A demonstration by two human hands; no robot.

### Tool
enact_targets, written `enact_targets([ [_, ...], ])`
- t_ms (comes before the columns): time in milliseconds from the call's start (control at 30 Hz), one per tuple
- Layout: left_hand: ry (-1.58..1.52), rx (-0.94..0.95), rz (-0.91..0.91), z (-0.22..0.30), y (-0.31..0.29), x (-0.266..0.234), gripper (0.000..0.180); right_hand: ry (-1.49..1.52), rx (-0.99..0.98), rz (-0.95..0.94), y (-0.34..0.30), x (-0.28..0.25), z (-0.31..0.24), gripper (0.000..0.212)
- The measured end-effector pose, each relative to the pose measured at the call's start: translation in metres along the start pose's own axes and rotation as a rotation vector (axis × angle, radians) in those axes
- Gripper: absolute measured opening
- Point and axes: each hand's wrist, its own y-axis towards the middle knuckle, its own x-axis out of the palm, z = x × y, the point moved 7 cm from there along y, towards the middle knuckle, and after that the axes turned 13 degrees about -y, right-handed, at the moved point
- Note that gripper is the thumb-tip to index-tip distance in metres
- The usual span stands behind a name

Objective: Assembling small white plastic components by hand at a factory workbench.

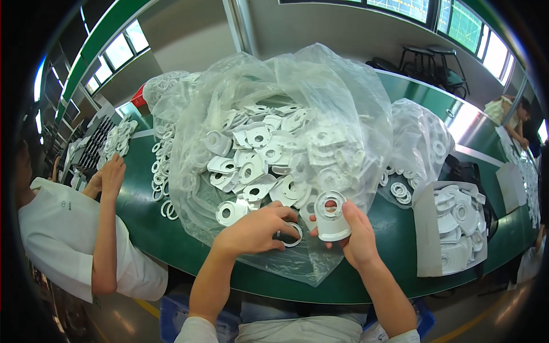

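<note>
The right hand (359,243) is clamped on a white housing (333,227), thumb along its right side and fingers reaching round behind it to show at its left edge. The housing sits just left of that palm, its round opening at the upper end and its flared rim at the end toward the person.

The left hand (251,230) is bent over a white ring (299,235), which lies at its fingertips, on the hand's right side and just beside the housing, between the two hands. Thumb and fingers are curled close to the ring's left part; whether they grip it or only touch it cannot be told.

Both hands are over the near edge of a large clear plastic bag (311,266), spread on the green worktop (377,280). Beyond the hands, a heap of white plates (251,166) with round holes fills the bag, the nearest ones just past the left hand's knuckles. Loose white rings (164,171) lie left of the bag. Well to the right of the right hand stands an open carton (428,240) of white parts.
</note>
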Motion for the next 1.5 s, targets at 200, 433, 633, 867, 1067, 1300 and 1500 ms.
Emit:
enact_targets([
  [200,0.014,0.077,0.115,0.006,-0.001,-0.004,0.022,-0.004,0.001,-0.003,0.001,-0.001,0.002,0.042],
  [433,-0.147,0.095,0.683,0.008,-0.009,-0.048,0.019,0.006,0.041,-0.085,0.000,0.008,0.004,0.044],
  [633,-0.484,0.055,0.727,-0.003,-0.004,-0.029,0.019,0.017,0.106,-0.231,-0.004,0.024,0.007,0.050],
  [867,-0.290,0.236,0.756,0.015,-0.003,-0.030,0.014,0.003,0.144,-0.310,-0.006,0.032,0.012,0.051],
  [1067,-0.123,0.325,0.749,0.022,-0.001,-0.022,0.022,-0.025,0.124,-0.343,-0.007,0.033,0.011,0.047],
  [1300,-0.034,0.302,0.719,0.021,-0.001,-0.016,0.023,-0.130,0.147,-0.340,-0.007,0.036,0.013,0.040],
  [1500,-0.034,0.334,0.736,0.025,0.000,-0.020,0.023,-0.159,0.092,-0.305,-0.007,0.035,0.010,0.039],
])
